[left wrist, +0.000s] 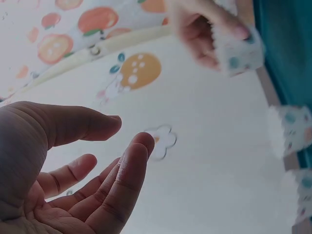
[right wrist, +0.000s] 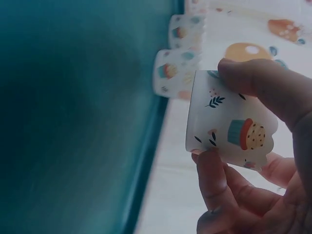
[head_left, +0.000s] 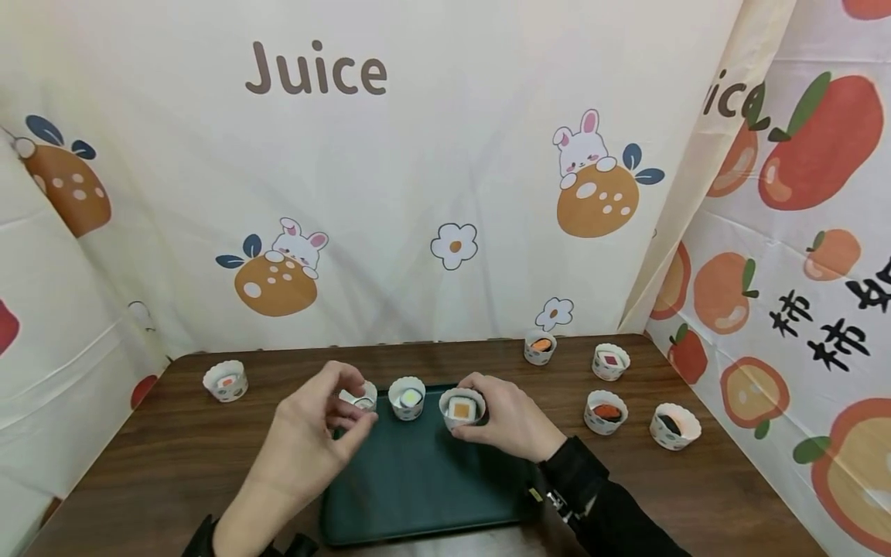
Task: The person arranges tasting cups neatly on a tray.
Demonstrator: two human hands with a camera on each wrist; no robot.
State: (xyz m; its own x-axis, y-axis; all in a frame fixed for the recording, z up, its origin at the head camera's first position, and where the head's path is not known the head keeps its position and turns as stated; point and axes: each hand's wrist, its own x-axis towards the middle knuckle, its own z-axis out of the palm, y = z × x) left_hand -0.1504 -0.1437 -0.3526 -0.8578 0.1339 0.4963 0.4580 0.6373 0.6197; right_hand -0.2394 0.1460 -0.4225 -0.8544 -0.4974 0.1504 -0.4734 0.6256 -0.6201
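My right hand (head_left: pixel 515 418) grips a white scalloped paper cup (right wrist: pixel 217 122) printed with cupcakes, thumb on one side and fingers on the other. Inside that cup is a sushi piece (head_left: pixel 462 408) with a yellow-orange square centre. It hangs over the far edge of the dark green tray (head_left: pixel 418 483). My left hand (head_left: pixel 316 429) is raised over the tray's left side, its thumb and fingers apart with nothing between them in the left wrist view. Beyond its fingertips stands another paper cup (head_left: pixel 366 394), partly hidden. Between the hands, a cup (head_left: pixel 407 408) holds a roll with a green centre.
On the brown table (head_left: pixel 174 456), a cup (head_left: pixel 226 391) with an orange-topped piece stands far left. Right of the tray are several more sushi cups, among them one at the back (head_left: pixel 540 356) and one nearest the right edge (head_left: pixel 670 437). Printed cloth (head_left: pixel 418 155) hangs behind.
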